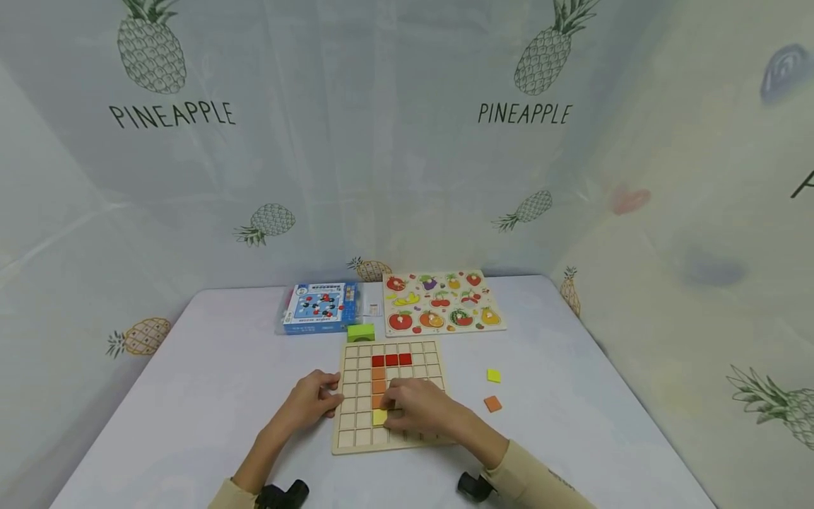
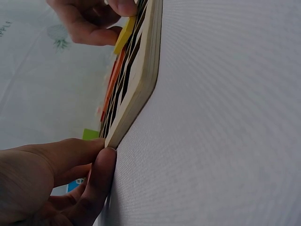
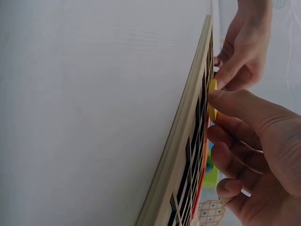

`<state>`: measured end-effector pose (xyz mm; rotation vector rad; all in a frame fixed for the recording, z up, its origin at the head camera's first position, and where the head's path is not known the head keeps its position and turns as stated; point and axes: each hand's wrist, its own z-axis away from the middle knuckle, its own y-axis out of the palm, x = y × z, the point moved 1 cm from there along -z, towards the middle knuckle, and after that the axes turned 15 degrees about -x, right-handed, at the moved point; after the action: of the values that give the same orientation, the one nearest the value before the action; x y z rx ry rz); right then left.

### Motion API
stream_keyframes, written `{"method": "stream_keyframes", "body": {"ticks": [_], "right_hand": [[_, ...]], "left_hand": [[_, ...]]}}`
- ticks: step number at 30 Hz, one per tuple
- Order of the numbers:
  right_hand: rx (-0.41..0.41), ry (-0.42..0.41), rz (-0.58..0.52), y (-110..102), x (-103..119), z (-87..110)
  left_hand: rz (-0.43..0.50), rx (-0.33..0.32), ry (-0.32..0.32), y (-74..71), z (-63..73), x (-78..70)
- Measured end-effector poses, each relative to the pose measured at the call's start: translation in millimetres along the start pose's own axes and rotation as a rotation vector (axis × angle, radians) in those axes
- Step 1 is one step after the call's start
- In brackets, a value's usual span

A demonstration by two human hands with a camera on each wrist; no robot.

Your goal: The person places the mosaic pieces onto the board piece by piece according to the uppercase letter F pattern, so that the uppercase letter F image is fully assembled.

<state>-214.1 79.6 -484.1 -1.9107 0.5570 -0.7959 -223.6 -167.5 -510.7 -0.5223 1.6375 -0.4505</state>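
A wooden grid board (image 1: 356, 442) lies on the table, its square cells edged by thin ridges. Three red tiles (image 1: 391, 360) form a row near its far side, with orange tiles (image 1: 379, 386) running down from the leftmost one. Below these, the right hand (image 1: 416, 408) pinches a yellow tile (image 1: 379, 417) between thumb and finger; the tile stands tilted at the grid in the right wrist view. At the board's left edge the left hand (image 1: 311, 396) grips the rim, thumb on top and a finger against the side, as the left wrist view (image 2: 70, 174) shows.
Right of the board lie a loose yellow tile (image 1: 493, 376) and an orange tile (image 1: 492, 404). Behind it stand a green block (image 1: 360, 333), a blue box (image 1: 319, 308) and a fruit puzzle board (image 1: 444, 302). A pineapple-print curtain (image 1: 356, 141) hangs at the table's far edge.
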Motion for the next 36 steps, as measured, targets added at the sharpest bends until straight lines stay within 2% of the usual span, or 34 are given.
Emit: {"method": "stream_keyframes", "body": {"ticks": [14, 20, 24, 36], "right_hand": [[-0.045, 0.042, -0.021, -15.4, -20.5, 3.5], [-0.064, 0.082, -0.035, -17.5, -38.7, -0.7], [-0.071, 0.08, -0.036, -15.1, -46.8, -6.2], [-0.043, 0.102, -0.04, -7.6, -45.9, -16.7]], "left_hand": [[-0.007, 0.006, 0.02, -1.8, -2.5, 2.8], [-0.016, 0.0, 0.012, -1.8, -0.5, 0.5], [-0.032, -0.003, 0.004, -2.3, 1.2, -1.7], [-0.014, 0.005, -0.01, -0.6, 1.0, -0.4]]}}
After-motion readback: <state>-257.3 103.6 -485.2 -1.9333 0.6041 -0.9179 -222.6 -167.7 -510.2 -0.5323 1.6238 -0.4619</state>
